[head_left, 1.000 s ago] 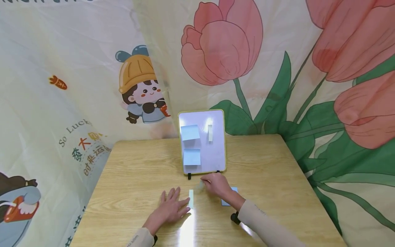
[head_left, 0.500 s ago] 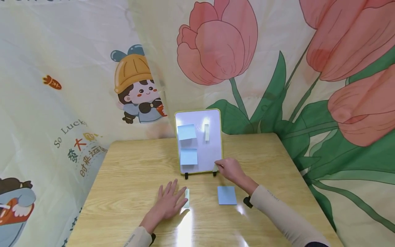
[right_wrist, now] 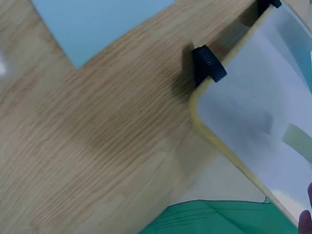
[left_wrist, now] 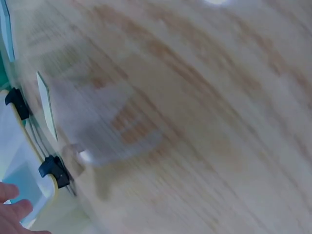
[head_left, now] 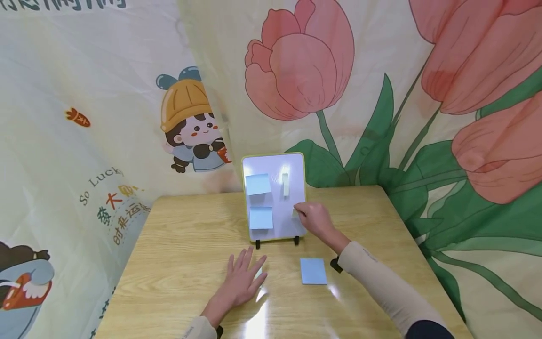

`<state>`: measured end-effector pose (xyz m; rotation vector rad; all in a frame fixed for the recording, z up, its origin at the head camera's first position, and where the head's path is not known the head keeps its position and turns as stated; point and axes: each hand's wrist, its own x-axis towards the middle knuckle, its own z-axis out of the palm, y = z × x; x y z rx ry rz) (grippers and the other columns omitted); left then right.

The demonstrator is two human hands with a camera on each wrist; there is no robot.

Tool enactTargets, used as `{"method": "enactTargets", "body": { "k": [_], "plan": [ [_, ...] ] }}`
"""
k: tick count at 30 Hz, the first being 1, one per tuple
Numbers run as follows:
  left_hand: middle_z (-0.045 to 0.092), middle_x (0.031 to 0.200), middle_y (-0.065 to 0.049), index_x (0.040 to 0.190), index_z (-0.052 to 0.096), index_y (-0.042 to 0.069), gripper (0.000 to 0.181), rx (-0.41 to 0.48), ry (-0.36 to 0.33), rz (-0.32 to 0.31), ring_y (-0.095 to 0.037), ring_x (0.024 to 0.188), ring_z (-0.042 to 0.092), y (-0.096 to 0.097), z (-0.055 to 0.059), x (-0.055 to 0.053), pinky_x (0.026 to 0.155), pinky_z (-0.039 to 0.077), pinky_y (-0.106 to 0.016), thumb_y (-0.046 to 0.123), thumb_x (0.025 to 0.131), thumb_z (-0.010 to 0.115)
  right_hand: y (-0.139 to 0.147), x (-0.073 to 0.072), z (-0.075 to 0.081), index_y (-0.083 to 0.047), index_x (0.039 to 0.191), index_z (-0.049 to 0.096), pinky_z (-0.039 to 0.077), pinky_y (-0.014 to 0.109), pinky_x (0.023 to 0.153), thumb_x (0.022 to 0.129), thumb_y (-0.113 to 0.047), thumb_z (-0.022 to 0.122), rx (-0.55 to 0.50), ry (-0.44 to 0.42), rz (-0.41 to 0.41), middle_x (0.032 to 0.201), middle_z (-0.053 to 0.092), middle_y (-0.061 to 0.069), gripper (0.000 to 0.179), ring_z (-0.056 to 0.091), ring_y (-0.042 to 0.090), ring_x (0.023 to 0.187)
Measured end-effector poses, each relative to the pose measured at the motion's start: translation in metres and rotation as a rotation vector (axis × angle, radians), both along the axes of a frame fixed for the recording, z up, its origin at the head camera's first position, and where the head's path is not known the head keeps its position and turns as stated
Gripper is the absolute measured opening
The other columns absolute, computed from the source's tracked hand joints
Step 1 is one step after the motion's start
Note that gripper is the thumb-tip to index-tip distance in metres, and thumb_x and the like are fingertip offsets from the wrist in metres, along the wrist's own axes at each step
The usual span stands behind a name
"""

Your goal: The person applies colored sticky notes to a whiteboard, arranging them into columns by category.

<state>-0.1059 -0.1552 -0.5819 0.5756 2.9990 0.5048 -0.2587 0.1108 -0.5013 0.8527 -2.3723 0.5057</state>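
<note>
A small white whiteboard [head_left: 279, 223] with a yellow edge stands upright on the table. It carries an upper blue sticky note [head_left: 258, 184], a lower blue sticky note [head_left: 261, 218] and a narrow pale strip [head_left: 285, 184]. Beside its lower right part, my right hand [head_left: 316, 220] pinches a pale green sticky strip [head_left: 295, 213]; the right wrist view shows this strip [right_wrist: 298, 140] over the white surface, fingertips [right_wrist: 305, 223] at the frame's edge. My left hand [head_left: 240, 283] is spread low over the table, its fingers partly covering a pale green strip pad [head_left: 259, 272].
A blue sticky note pad [head_left: 313, 271] lies on the wooden table [head_left: 190, 240], right of centre. Black feet [right_wrist: 207, 63] support the whiteboard's lower edge. Behind the table hangs a cloth [head_left: 228, 28] printed with tulips and cartoon figures.
My right hand has carried the green strip from the table in front of the board up to its lower right part. My left hand has shifted slightly, covering more of the strip pad.
</note>
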Motion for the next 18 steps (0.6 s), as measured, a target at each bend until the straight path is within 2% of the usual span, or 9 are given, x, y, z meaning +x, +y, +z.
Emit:
{"method": "enactTargets", "body": {
  "k": [2,5,6,9,14,18],
  "plan": [
    [0.015,0.164,-0.020,0.153,0.038,0.028,0.056,-0.001,-0.011,-0.006,-0.043,0.150,0.018,0.002,-0.001,0.002,0.116,0.008,-0.070,0.055,0.104,0.027,-0.004,-0.002,0.003,-0.010,0.069,0.068,0.046,0.026,0.052,0.088,-0.001,0.067,-0.011,0.018,-0.008,0.063,0.065,0.000,0.021,0.055,0.013,0.055],
    [0.015,0.164,-0.020,0.153,0.038,0.028,0.057,0.010,-0.027,-0.016,-0.043,0.150,0.017,0.003,-0.003,0.005,0.116,0.008,-0.071,0.055,0.104,0.026,-0.008,-0.004,0.006,-0.008,0.087,0.079,0.059,0.034,0.065,0.087,-0.001,0.068,-0.031,0.037,-0.032,0.085,0.077,0.003,0.012,0.072,0.020,0.075],
    [0.014,0.164,-0.020,0.153,0.039,0.027,0.057,0.013,-0.030,-0.018,-0.044,0.150,0.017,0.004,-0.004,0.005,0.116,0.008,-0.071,0.055,0.104,0.026,-0.010,-0.005,0.006,-0.008,0.092,0.080,0.060,0.036,0.069,0.087,-0.002,0.069,-0.041,0.043,-0.041,0.092,0.078,0.005,0.013,0.074,0.021,0.081],
    [0.015,0.164,-0.020,0.152,0.040,0.027,0.057,0.029,-0.030,-0.021,-0.044,0.150,0.017,0.005,-0.005,0.007,0.116,0.007,-0.071,0.054,0.105,0.027,-0.014,-0.007,0.006,-0.007,0.096,0.080,0.060,0.040,0.073,0.086,-0.002,0.071,-0.082,0.066,-0.064,0.095,0.078,0.006,0.015,0.074,0.023,0.084],
    [0.016,0.164,-0.020,0.152,0.041,0.026,0.056,0.023,-0.010,-0.015,-0.044,0.149,0.019,0.005,-0.005,0.009,0.116,0.008,-0.070,0.053,0.105,0.028,-0.020,-0.009,0.001,-0.007,0.095,0.080,0.059,0.040,0.069,0.083,-0.003,0.075,-0.137,0.135,-0.091,0.093,0.078,0.007,0.014,0.074,0.023,0.082],
    [0.017,0.164,-0.020,0.151,0.042,0.026,0.055,0.026,-0.013,-0.019,-0.045,0.149,0.020,0.006,-0.006,0.010,0.115,0.009,-0.071,0.053,0.105,0.029,-0.023,-0.009,-0.007,-0.007,0.094,0.080,0.058,0.039,0.068,0.082,-0.004,0.076,-0.138,0.153,-0.109,0.093,0.078,0.006,0.014,0.074,0.023,0.082]
  ]
}}
